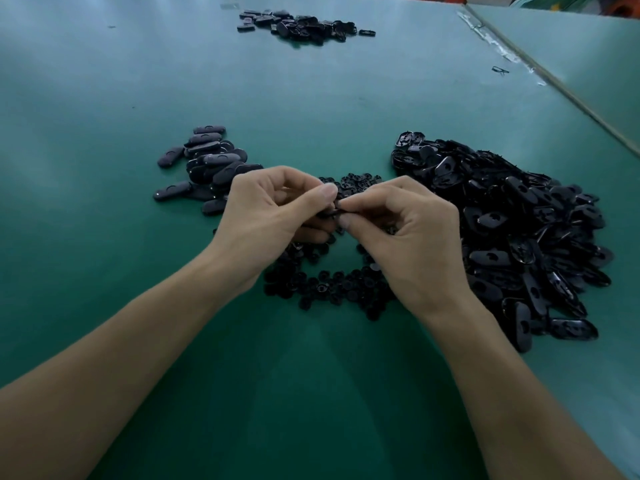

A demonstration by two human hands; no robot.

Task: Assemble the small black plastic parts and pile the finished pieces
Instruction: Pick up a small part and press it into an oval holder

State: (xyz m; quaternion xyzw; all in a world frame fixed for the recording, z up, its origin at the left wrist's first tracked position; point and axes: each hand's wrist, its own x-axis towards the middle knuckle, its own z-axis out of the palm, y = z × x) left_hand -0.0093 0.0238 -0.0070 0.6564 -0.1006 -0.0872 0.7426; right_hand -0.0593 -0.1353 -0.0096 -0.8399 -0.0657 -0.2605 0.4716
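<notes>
We are sitting at a green counter [104,98]. A large heap of oval black shells [512,237] is lying to our right, and a smaller pile of closed oval pieces [204,161] to our left. Small round black parts [325,289] are spreading under our wrists, which are partly hiding them. Another dark pile [301,24] is sitting far across the counter. Our left hand [273,213] and right hand [405,233] are meeting above the round parts, fingers curled. Both are pinching one small black part [332,213] between thumbs and fingertips, which are covering most of it.
</notes>
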